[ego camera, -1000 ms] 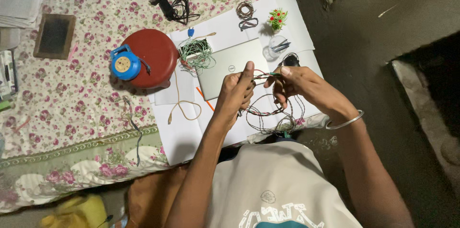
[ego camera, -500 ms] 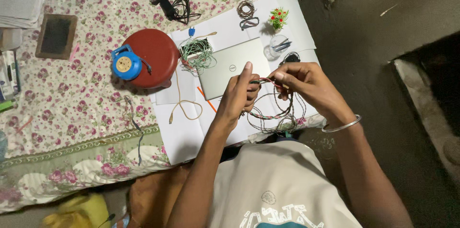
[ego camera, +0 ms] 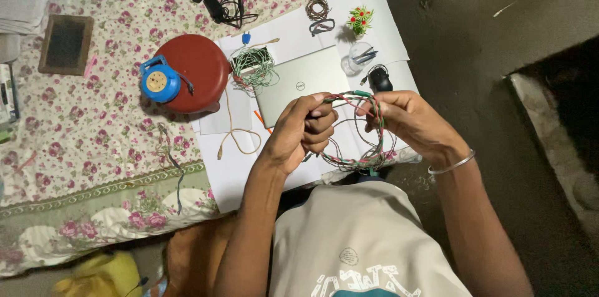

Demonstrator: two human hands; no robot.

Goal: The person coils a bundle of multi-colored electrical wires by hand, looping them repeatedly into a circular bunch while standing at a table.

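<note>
Left hand: the left hand is closed, fingers pinching one end of the twisted wire bundle in front of the torso.
Right hand: the right hand is clamped on the other side of the loop, a thin bangle at its wrist.
Wire bundle: red, green and grey strands form a loop that hangs between both hands, above the white sheets, its lower part sagging toward the lap.
Change: compared with a second ago, the hands have drawn nearer to the body and the loop has opened wider between them; I judge the coil is being spread out or untangled, not laid down.
Behind the hands: a closed silver laptop, with a black mouse just beside it and a clear cup of pens.
Further left: a tangle of green wire, then a red round stool carrying a blue cable reel.
Far edge: a black adapter with cord, small coils and a little plastic plant on the floral bedsheet.
</note>
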